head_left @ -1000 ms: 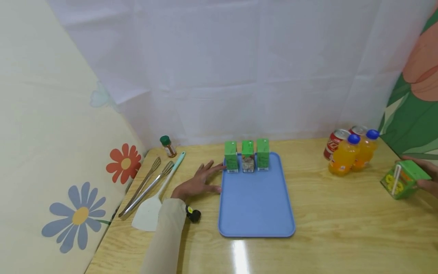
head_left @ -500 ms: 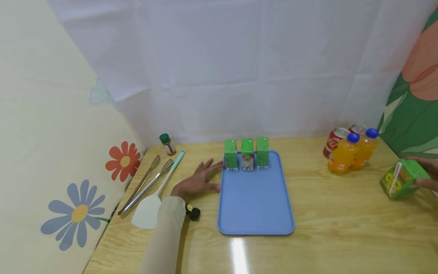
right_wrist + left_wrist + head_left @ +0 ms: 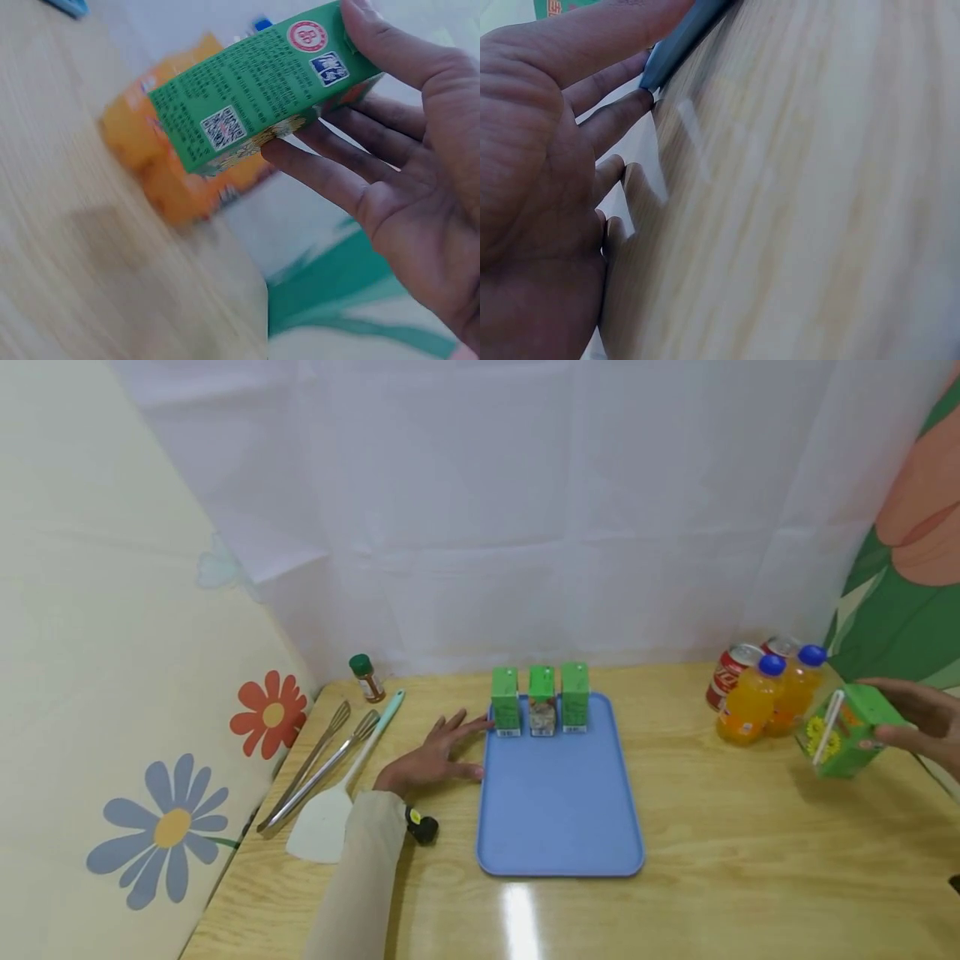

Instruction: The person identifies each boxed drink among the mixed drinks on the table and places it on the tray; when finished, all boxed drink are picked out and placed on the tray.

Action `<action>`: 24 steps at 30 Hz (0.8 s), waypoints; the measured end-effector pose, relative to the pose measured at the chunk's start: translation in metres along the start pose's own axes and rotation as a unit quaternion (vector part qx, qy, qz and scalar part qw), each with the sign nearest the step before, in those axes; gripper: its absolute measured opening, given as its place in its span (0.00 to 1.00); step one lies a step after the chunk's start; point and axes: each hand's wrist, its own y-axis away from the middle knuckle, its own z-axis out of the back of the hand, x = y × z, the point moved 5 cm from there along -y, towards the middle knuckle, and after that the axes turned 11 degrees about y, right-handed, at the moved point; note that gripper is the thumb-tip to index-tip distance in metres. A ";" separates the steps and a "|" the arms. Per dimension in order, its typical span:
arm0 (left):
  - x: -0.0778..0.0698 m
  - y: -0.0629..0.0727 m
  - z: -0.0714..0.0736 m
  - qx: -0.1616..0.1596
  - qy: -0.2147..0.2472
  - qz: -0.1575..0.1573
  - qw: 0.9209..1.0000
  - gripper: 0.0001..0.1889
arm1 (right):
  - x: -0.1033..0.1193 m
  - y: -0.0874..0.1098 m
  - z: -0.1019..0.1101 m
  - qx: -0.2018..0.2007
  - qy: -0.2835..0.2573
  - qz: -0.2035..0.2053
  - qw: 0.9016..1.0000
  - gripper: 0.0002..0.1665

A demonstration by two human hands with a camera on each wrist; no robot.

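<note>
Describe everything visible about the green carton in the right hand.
The carton is green and boxy, apparently paperboard, with yellow flower printing and a white straw on one face, text and a QR code on another. Tilted above the table, it is gripped by the right hand, near the orange bottles.

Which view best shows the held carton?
The right wrist view: the carton looms large there in the right grip, its QR code plain. The head view shows it smaller, with the straw on its facing side; the left wrist view does not show it.
</note>
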 end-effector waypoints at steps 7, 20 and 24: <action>0.000 0.001 0.000 -0.002 -0.001 0.002 1.000 0.45 | 0.032 -0.018 -0.019 0.054 0.027 -0.067 0.996 0.41; 0.001 0.000 0.001 -0.003 -0.007 -0.008 1.000 0.44 | 0.095 -0.064 -0.069 0.098 -0.081 0.000 0.992 0.36; 0.002 -0.001 0.000 -0.002 -0.011 -0.010 1.000 0.44 | 0.101 -0.076 -0.089 0.102 -0.075 -0.020 0.992 0.35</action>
